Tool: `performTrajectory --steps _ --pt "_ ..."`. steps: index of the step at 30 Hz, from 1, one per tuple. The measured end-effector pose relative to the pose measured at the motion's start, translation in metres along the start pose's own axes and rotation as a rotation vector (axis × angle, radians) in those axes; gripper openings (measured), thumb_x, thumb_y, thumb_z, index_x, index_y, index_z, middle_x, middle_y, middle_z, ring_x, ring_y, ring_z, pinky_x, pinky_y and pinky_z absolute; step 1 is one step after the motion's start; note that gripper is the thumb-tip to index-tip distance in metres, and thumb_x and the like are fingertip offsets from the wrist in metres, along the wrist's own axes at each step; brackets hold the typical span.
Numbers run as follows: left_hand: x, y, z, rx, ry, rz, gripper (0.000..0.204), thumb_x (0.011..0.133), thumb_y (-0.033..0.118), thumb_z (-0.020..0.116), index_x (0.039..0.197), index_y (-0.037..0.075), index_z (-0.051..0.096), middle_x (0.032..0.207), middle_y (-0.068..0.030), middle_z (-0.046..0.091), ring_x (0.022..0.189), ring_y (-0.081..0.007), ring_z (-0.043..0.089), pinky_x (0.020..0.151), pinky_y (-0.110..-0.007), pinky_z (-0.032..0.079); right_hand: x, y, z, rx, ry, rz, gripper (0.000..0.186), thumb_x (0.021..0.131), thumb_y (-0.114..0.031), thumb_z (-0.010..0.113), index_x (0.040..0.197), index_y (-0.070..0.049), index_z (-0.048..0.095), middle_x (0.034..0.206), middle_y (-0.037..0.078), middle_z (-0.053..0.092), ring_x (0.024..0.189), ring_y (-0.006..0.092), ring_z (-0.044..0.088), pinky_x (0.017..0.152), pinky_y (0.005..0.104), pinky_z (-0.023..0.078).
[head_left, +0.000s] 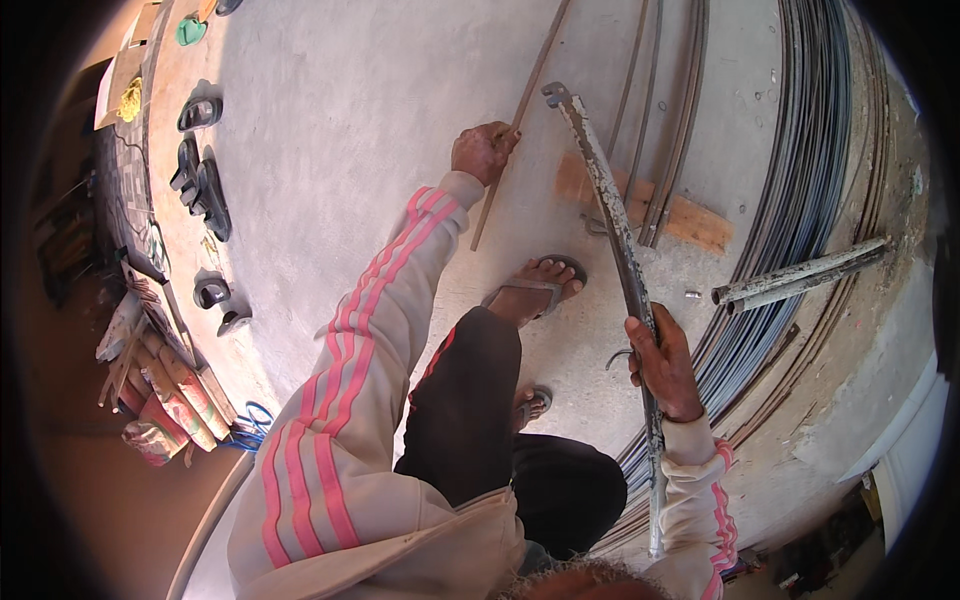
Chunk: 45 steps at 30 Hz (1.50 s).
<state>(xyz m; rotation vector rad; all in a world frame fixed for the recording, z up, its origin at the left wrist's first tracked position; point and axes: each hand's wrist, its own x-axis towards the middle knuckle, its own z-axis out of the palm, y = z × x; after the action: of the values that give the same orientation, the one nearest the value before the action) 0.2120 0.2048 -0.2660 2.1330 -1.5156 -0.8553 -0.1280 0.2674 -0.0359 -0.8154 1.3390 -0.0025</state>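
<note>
My left hand (485, 150) is closed on a thin steel rod (543, 60), which runs diagonally across the upper middle of the view. My right hand (662, 360) grips a long, paint-spattered metal bar tool (598, 160) with a notched head at its upper end and the shaft running back past my wrist. Beneath the tool's upper part a wooden plank (700, 222) lies on the floor, with several rods (678, 120) across it. A small bent hook (618, 357) shows just left of my right fingers; what it belongs to I cannot tell.
A large bundle of long rods (812, 110) curves down the right side, with two short pipes (790, 275) across it. Several dark sandals (205, 185) line the left edge of the concrete floor (340, 120), beside stacked sacks and sticks (175, 400). My sandalled foot (535, 290) is near the middle.
</note>
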Motion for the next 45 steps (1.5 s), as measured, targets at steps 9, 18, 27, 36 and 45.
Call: performTrajectory --steps 9,18,27,36,45 --pt "0.001 0.015 -0.008 0.256 -0.084 -0.092 0.031 0.095 0.039 0.054 0.099 0.013 0.071 0.097 -0.0104 0.072 0.094 -0.0309 0.068 0.084 -0.045 0.053 0.008 -0.082 0.037 0.348 -0.083 0.27 0.029 0.103 -0.037 0.051 0.115 -0.011 0.051 0.074 -0.001 0.052 0.049 0.0063 0.05 0.041 0.0229 0.044" --pt "0.002 0.027 -0.001 0.284 -0.17 -0.348 0.03 0.095 0.036 0.052 0.1 0.013 0.07 0.099 -0.0118 0.072 0.095 -0.0325 0.068 0.084 -0.046 0.054 0.001 -0.138 0.026 0.419 -0.089 0.394 0.041 0.102 -0.041 0.053 0.125 -0.007 0.051 0.075 0.0 0.051 0.049 0.0063 0.047 0.04 0.0227 0.042" --pt "0.0 0.021 0.021 0.322 -0.152 -0.255 0.023 0.094 0.029 0.055 0.098 0.012 0.071 0.098 -0.0126 0.071 0.09 -0.0328 0.069 0.079 -0.045 0.055 0.011 -0.161 0.024 0.544 -0.128 0.406 0.041 0.102 -0.041 0.053 0.123 -0.007 0.05 0.075 0.0 0.052 0.049 0.0053 0.048 0.041 0.0212 0.044" --pt "0.008 0.025 0.011 0.356 -0.28 -0.293 0.026 0.096 0.03 0.053 0.099 0.012 0.072 0.097 -0.014 0.072 0.094 -0.0331 0.07 0.081 -0.046 0.055 0.012 -0.17 0.044 0.538 -0.122 0.379 0.03 0.101 -0.038 0.055 0.108 -0.009 0.049 0.075 0.0 0.053 0.048 0.0065 0.051 0.04 0.0224 0.045" --pt "-0.005 0.005 -0.01 0.35 -0.264 -0.356 0.026 0.096 0.031 0.054 0.099 0.01 0.07 0.098 -0.0123 0.071 0.092 -0.0346 0.069 0.081 -0.047 0.055 0.003 -0.165 0.032 0.032 -0.08 0.26 0.028 0.101 -0.035 0.055 0.099 -0.008 0.05 0.072 0.001 0.052 0.044 0.0074 0.05 0.037 0.0229 0.042"
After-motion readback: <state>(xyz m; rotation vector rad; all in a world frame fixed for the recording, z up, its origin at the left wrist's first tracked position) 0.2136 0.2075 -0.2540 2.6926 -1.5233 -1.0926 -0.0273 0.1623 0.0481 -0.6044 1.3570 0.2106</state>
